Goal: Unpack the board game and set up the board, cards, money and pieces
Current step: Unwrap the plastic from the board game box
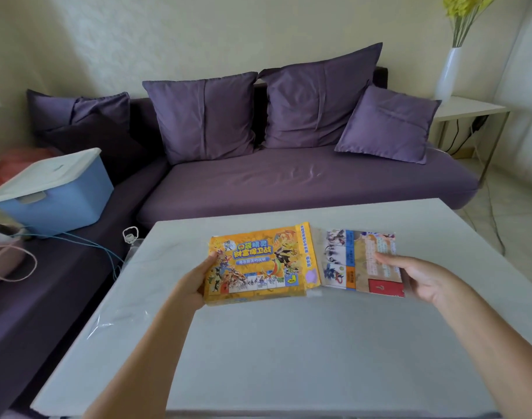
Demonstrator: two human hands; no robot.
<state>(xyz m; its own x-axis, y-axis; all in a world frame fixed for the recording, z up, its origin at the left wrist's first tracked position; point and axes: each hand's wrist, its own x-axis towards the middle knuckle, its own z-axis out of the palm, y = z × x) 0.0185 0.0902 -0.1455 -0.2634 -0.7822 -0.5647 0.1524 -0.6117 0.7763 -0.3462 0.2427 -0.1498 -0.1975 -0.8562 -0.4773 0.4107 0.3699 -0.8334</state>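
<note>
Head view: fingers are hidden beneath the yellow box (258, 264), gripped by the left hand (196, 281); the blurred, colourful board (360, 261) is pinched by the right hand (423, 276).

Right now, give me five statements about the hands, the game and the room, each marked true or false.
1. The left hand grips the yellow game box at its left edge. True.
2. The right hand is empty. False: the right hand holds the folded board by the box's right end.
3. The box's end flap is closed. False: the flap stands open.
4. A blue storage bin with a white lid sits on the purple sofa. True.
5. The white vase holds red flowers. False: its flowers are yellow.
</note>
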